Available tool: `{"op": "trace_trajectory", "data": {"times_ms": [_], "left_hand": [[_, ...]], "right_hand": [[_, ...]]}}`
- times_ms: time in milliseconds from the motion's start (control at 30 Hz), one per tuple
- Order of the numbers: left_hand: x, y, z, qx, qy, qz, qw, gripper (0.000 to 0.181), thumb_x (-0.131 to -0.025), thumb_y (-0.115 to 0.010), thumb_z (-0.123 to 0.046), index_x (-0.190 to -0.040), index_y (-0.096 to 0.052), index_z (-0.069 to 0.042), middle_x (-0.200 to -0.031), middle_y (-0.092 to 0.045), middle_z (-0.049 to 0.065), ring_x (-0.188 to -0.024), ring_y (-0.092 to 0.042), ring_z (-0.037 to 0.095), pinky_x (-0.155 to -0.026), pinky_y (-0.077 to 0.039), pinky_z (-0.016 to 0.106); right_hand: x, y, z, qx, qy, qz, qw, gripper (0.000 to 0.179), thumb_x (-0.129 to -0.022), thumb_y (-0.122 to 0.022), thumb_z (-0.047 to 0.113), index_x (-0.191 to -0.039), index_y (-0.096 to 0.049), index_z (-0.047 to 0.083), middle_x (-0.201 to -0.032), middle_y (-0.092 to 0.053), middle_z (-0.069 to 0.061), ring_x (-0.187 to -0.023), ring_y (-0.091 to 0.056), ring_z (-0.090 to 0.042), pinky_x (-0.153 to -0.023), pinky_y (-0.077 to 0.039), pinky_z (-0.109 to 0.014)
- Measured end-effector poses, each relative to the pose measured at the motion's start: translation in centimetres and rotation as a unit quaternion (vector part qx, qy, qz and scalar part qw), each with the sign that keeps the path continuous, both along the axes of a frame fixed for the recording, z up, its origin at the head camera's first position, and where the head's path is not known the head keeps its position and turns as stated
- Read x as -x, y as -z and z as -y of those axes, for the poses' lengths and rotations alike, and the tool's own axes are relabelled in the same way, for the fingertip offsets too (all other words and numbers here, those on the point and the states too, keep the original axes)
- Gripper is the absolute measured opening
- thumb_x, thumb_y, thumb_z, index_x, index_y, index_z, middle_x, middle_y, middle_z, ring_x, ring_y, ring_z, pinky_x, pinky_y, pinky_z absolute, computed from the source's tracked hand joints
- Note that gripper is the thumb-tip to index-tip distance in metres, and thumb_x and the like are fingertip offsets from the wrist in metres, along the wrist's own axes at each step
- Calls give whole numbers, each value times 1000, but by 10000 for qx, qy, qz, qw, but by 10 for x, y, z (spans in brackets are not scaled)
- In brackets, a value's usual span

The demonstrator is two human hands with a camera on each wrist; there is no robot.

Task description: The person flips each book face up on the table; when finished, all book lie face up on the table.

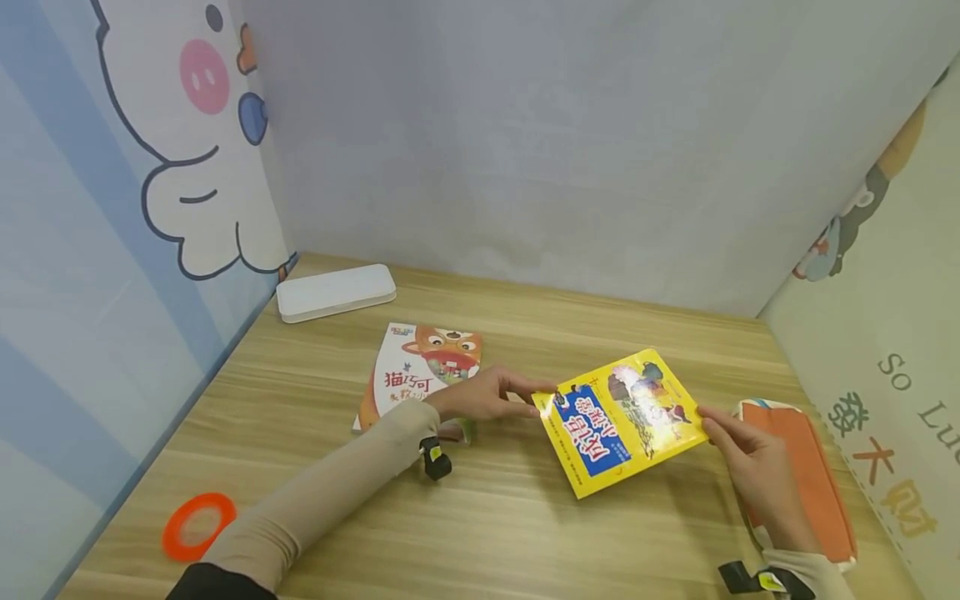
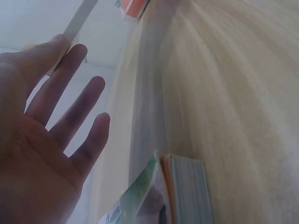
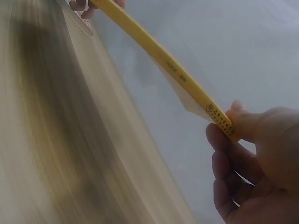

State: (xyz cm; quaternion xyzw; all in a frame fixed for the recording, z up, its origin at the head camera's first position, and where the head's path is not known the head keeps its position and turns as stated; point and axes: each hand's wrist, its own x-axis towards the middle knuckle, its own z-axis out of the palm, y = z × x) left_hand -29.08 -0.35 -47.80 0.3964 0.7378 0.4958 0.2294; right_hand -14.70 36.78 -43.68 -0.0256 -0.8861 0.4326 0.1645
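A yellow book (image 1: 626, 421) with a blue title panel is held tilted above the table by both hands. At its left corner, my left hand (image 1: 487, 393) pinches the edge between thumb and index finger; the left wrist view shows the other fingers spread and straight. My right hand (image 1: 753, 467) pinches the opposite corner, and the yellow spine (image 3: 173, 65) faces the right wrist camera. Partly hidden under the left forearm lies a second book (image 1: 405, 367), white with an orange cartoon face. Its page edges (image 2: 190, 191) show below the left hand in the left wrist view.
A white flat case (image 1: 336, 293) lies at the back left of the wooden table (image 1: 495, 533). Near the left elbow is an orange ring (image 1: 174, 525). An orange pouch (image 1: 810, 483) lies right of the right hand. Fabric walls enclose the back and sides.
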Motion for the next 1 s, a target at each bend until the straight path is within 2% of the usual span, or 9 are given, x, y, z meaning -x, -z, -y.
{"op": "trace_trajectory", "data": {"times_ms": [267, 367, 533, 767, 1000], "left_hand": [[-1, 3, -2, 206, 34, -303, 9993, 46, -98, -72, -23, -142, -63, -20, -140, -68, 1, -100, -68, 3, -90, -54, 24], [-2, 3, -2, 335, 7, -309, 9990, 45, -98, -72, -23, -142, -63, -21, -135, -71, 2, -100, -67, 4, -89, -54, 24], [-3, 3, -3, 472, 6, -351, 9983, 43, -99, -71, -21, -141, -64, -20, -133, -72, 2, -98, -66, 4, -81, -55, 21], [-4, 5, -2, 580, -106, -155, 9981, 39, -99, -70, -23, -138, -67, -22, -133, -72, 1, -100, -64, 8, -88, -55, 24], [-3, 9, -2, 647, -206, -134, 9976, 38, -99, -70, -25, -137, -68, -24, -132, -72, 0, -109, -66, 9, -100, -54, 31]], "right_hand": [[1, 8, -1, 115, -162, 255, 9995, 37, -103, -64, 20, -128, -67, -6, -107, -63, 41, -100, -58, 22, -81, -50, -5], [1, 9, 0, 141, -197, 322, 9992, 38, -104, -63, 21, -128, -67, -7, -107, -63, 41, -100, -58, 23, -82, -49, -4], [2, 11, 0, 72, -161, 490, 9986, 40, -104, -62, 26, -130, -67, -4, -107, -62, 40, -100, -57, 24, -82, -48, -3], [3, 15, -1, -80, -176, 618, 9979, 39, -104, -62, 27, -129, -69, -3, -105, -62, 41, -98, -60, 20, -80, -49, -4], [5, 19, -1, -134, -205, 792, 9966, 42, -103, -63, 32, -128, -70, -1, -105, -61, 40, -98, -59, 20, -79, -51, -6]]}}
